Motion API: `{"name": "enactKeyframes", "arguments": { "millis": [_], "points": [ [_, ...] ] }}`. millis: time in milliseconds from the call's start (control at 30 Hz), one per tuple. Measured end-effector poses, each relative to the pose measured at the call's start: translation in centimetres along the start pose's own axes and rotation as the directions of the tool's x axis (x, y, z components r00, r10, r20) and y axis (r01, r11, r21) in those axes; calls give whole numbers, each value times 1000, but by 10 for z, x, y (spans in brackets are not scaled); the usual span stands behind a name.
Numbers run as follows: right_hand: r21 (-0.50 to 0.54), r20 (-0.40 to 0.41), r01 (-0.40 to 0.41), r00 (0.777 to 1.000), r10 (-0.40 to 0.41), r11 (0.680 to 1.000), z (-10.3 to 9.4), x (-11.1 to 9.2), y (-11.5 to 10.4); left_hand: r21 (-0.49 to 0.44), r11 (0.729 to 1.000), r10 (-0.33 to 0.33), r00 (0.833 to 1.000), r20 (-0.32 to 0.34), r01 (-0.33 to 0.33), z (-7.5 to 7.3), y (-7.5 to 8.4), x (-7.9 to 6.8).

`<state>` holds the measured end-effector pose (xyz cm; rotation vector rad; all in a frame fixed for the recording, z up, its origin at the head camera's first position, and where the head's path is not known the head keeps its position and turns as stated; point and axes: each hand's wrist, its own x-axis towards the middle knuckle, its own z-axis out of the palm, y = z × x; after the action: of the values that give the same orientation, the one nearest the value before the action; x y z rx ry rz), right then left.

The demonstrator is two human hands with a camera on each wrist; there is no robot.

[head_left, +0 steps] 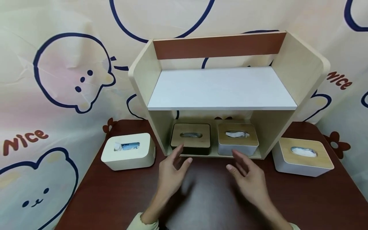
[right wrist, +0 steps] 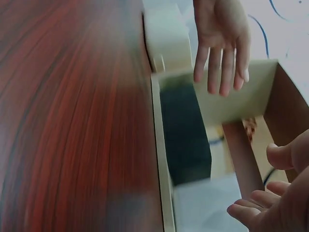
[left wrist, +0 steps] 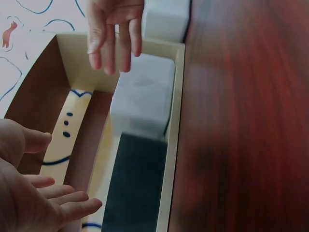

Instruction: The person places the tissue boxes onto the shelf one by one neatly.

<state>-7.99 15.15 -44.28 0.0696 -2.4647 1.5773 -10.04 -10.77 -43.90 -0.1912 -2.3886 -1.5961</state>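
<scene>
In the head view my left hand [head_left: 171,172] is raised in front of a black tissue box with a wooden lid [head_left: 191,130], fingers relaxed and holding nothing. My right hand [head_left: 250,179] hovers likewise before a white tissue box with a wooden lid [head_left: 238,149]. Both boxes stand side by side on the lower level of a shelf [head_left: 222,92]. The left wrist view has my left hand [left wrist: 43,193] at lower left, palm toward the shelf. From the right wrist view my right hand [right wrist: 275,198] shows spread fingers with nothing between them.
An all-white tissue box [head_left: 129,163] stands on the dark wooden table [head_left: 207,204], left of the shelf. Another white box with a wooden lid [head_left: 302,164] is right of it. Patterned cloth [head_left: 72,127] hangs behind. The shelf's white upper board [head_left: 222,89] overhangs the two inner boxes.
</scene>
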Motion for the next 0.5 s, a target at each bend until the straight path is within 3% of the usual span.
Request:
{"name": "enactKeyframes", "arguments": {
  "millis": [167,300,500],
  "points": [
    [83,93,19,995,-26,996,32,0,-12,36,999,-28,1000,-4,29,-22,-15,-7],
    [161,175,-2,984,-26,987,59,4,-20,10,994,-108,994,-33,109,-43,-21,-10],
    [199,253,2,966,-53,980,92,11,-32,9,981,-190,978,-83,192,-77,-32,-13]
  ]
}}
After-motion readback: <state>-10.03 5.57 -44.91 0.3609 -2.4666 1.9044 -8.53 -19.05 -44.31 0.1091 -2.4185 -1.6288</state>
